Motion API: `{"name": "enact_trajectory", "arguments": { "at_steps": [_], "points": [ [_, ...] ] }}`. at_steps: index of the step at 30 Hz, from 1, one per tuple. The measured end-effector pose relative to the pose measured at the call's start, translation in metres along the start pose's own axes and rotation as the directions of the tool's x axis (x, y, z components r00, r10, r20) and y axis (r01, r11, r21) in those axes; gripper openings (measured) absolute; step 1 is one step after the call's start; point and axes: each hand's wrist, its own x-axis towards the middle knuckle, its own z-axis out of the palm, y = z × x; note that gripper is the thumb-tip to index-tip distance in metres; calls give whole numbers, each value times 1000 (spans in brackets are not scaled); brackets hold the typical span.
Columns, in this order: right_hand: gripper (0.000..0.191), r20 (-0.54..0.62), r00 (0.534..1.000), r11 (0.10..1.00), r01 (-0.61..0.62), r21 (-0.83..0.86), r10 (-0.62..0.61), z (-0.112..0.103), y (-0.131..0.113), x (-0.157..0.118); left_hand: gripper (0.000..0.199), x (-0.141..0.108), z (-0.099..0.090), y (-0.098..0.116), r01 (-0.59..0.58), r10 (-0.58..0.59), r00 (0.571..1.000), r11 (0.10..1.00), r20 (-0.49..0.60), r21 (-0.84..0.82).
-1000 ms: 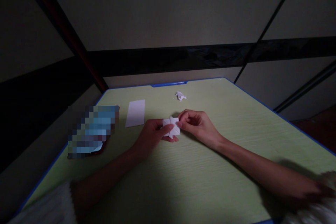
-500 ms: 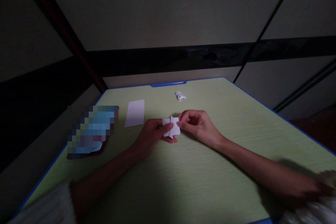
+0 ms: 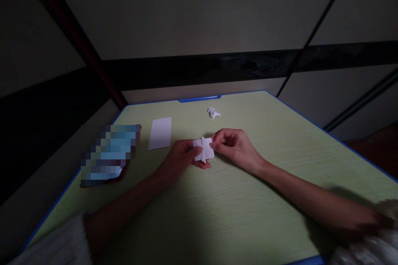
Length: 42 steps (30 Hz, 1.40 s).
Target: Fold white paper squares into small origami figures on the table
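Observation:
A small folded white paper (image 3: 207, 148) with creases and pointed flaps is held above the table between both hands. My left hand (image 3: 180, 157) grips its left side, thumb on top and fingers beneath. At its upper right corner, my right hand (image 3: 233, 147) pinches the edge between thumb and index finger. Beyond the hands lies a small folded white paper figure (image 3: 213, 112). To the left of them a flat white paper sheet (image 3: 160, 133) rests on the table.
The light green table (image 3: 280, 145) has a blue rim and a blue strip (image 3: 200, 99) at its far edge. A dark-edged device with a pixelated screen (image 3: 115, 153) lies at the left. Behind the table stand grey panels (image 3: 199, 12) with a black band.
My left thumb has shifted slightly left on the folded paper, so more of its middle shows. The right hand keeps its pinch at the corner.

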Motion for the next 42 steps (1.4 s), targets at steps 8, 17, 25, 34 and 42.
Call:
{"name": "enact_trajectory", "arguments": {
  "at_steps": [8, 17, 25, 34, 42],
  "points": [
    [19, 28, 1000, 997, -15, 69, 13, 2, 3, 1, 17, -3, 4, 5, -17, 22, 999, 991, -39, 131],
    [18, 51, 991, 973, -130, 191, 122, 0, 3, 4, 17, -5, 1, 0, -91, 106, 991, 980, -80, 175],
    [28, 293, 952, 993, -68, -93, 93, 1, -3, -3, 20, -10, 9, 10, -72, 72, 997, 963, 10, 259],
    [26, 394, 919, 978, -99, 186, 18, 0, 5, -8, 25, -13, 5, 6, -104, 89, 989, 986, 117, 132],
    [22, 348, 936, 971, -131, 198, 55, 0, 8, -4, 21, -7, 5, 4, -70, 61, 986, 996, 153, 58]
  ]
}}
